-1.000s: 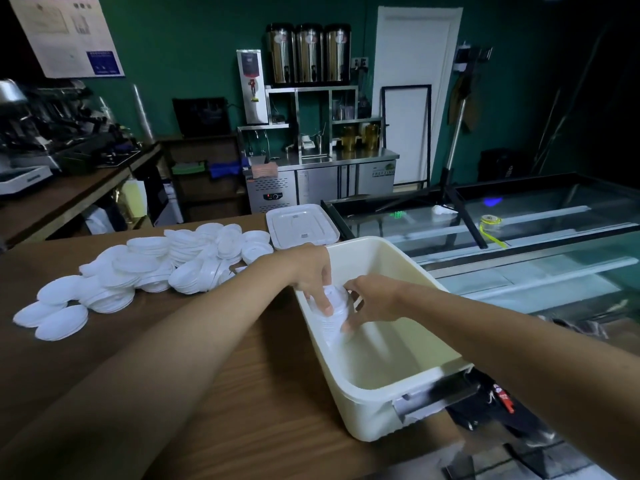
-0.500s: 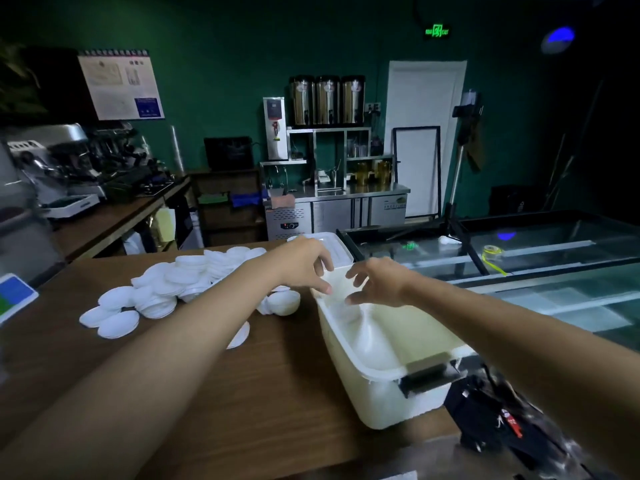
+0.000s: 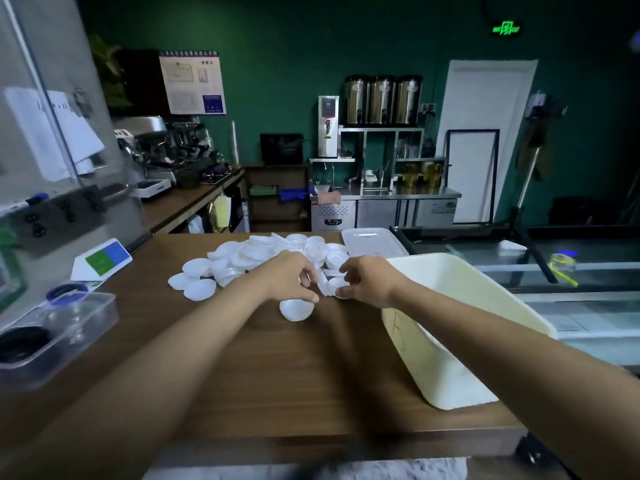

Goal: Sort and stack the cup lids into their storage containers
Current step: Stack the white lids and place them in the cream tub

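My left hand [image 3: 292, 278] and right hand [image 3: 369, 280] each pinch white lids [image 3: 328, 287] at the pile's edge, beside the cream bin [image 3: 450, 358]. The green wall sign [image 3: 506, 29] is too blurred to read.

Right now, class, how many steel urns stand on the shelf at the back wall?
3. They stand side by side on top of the metal shelf: left urn, middle urn, right urn. None appears hidden.
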Demonstrator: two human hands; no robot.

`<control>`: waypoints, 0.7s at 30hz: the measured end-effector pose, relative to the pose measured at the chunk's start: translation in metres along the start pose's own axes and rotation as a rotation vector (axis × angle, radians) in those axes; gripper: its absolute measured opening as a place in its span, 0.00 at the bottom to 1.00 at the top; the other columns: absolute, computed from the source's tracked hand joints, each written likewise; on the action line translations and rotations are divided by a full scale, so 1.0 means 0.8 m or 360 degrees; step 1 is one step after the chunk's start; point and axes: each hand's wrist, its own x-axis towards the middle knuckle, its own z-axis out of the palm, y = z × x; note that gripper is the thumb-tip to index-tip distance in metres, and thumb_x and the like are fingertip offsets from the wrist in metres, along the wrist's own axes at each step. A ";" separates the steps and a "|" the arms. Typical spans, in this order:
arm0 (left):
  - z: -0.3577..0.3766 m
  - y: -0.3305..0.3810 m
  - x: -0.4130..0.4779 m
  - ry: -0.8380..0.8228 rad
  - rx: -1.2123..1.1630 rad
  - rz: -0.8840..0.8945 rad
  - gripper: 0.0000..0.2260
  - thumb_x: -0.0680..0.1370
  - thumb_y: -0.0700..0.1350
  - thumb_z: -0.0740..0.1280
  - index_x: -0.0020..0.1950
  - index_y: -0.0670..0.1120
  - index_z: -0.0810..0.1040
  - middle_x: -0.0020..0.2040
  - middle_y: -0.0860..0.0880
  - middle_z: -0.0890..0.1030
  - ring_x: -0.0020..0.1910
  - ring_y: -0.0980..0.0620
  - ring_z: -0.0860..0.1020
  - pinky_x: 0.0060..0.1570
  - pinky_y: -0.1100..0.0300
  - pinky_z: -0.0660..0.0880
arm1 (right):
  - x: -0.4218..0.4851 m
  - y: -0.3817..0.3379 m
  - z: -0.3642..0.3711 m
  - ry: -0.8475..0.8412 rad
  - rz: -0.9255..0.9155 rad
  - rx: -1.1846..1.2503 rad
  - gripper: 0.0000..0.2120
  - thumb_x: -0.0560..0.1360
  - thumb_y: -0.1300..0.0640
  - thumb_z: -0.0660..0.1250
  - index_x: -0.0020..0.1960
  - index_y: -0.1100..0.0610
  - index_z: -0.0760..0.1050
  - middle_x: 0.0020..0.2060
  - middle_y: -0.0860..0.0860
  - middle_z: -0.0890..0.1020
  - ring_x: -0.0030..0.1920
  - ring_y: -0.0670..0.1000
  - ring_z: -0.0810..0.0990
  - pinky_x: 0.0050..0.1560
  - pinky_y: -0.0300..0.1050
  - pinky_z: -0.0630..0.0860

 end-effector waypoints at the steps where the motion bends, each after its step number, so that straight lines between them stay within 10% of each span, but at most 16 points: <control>1: 0.006 -0.011 -0.002 -0.0013 -0.0011 -0.0036 0.15 0.71 0.51 0.80 0.55 0.49 0.85 0.46 0.54 0.84 0.43 0.60 0.81 0.46 0.65 0.77 | 0.005 -0.003 0.013 -0.0008 0.0016 0.0012 0.25 0.78 0.48 0.75 0.71 0.56 0.76 0.63 0.53 0.83 0.62 0.54 0.81 0.63 0.46 0.77; 13: 0.134 -0.119 0.012 0.0214 0.0171 -0.0109 0.15 0.81 0.47 0.71 0.68 0.49 0.81 0.64 0.52 0.81 0.65 0.50 0.77 0.64 0.53 0.73 | 0.051 0.044 0.172 -0.0043 0.0151 0.0238 0.23 0.77 0.53 0.74 0.70 0.55 0.76 0.64 0.53 0.77 0.65 0.53 0.78 0.64 0.39 0.70; 21: 0.187 -0.146 0.037 0.0704 0.0043 0.0214 0.05 0.73 0.42 0.79 0.45 0.50 0.85 0.42 0.56 0.84 0.43 0.50 0.80 0.47 0.53 0.76 | 0.070 0.075 0.227 0.0495 -0.0089 0.0514 0.25 0.76 0.58 0.76 0.71 0.53 0.76 0.65 0.45 0.80 0.65 0.40 0.76 0.67 0.27 0.66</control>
